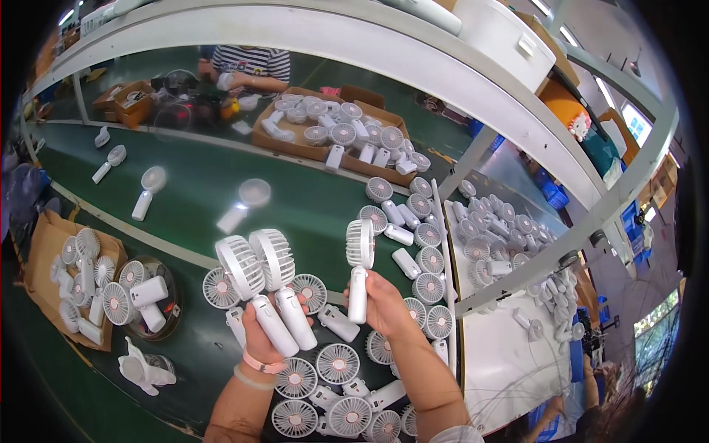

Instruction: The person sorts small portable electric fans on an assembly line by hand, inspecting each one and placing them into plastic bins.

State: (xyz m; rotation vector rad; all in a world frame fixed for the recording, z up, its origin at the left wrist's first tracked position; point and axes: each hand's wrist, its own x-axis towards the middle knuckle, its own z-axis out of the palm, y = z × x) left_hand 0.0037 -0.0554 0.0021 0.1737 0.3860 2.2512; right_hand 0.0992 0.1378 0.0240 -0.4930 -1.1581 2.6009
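Note:
My left hand (264, 341) is closed round the handles of two white handheld fans (284, 322), held side by side with their round caged heads up and away from me. In my right hand (388, 301) is another white handheld fan (359, 255), gripped by its handle and nearly upright. Under and around both hands lie several more handheld fans (337, 363) on the dark green bench (193, 347), some with pinkish centres. Just right of my right hand runs a further cluster of fans (428, 288). Parts of the fans below are hidden by my forearms.
A green conveyor belt (96, 173) carries spaced-out fans. Cardboard trays of fans stand at the left (44, 258) and across the belt (269, 140), near a person in a striped shirt (255, 60). A white table (502, 362) at the right holds many fans. A shelf beam (354, 37) crosses above.

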